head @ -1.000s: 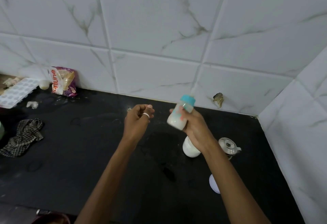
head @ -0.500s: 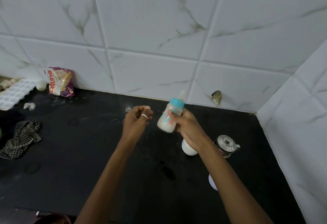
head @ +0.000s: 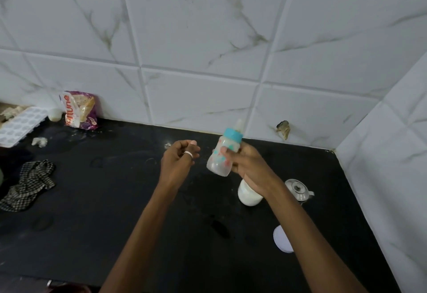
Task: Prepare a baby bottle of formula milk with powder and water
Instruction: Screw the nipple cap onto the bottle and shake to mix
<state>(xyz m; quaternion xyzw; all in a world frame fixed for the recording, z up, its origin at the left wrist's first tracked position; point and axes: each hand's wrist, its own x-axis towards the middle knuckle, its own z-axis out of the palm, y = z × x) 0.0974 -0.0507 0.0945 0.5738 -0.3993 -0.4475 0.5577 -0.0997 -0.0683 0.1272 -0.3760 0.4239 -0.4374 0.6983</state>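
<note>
My right hand (head: 248, 165) grips a small baby bottle (head: 223, 154) with a teal collar and a clear teat, held above the black counter (head: 115, 211) and tilted slightly right. White milk coats the inside of the bottle. My left hand (head: 179, 160) hovers just left of the bottle with its fingers curled loosely and a ring on one finger; nothing is in it. Below my right wrist stands a white container (head: 249, 196), partly hidden. A small steel kettle (head: 299, 191) stands to its right.
A white round lid (head: 282, 238) lies on the counter near my right forearm. At far left are a checked cloth (head: 30, 185), a white ice tray (head: 19, 126) and a purple snack packet (head: 79, 110) against the tiled wall. A tiled side wall closes the right.
My right hand has moved the bottle from tilted and blurred to more upright, a little left and lower. My left hand has stayed in the same place.
</note>
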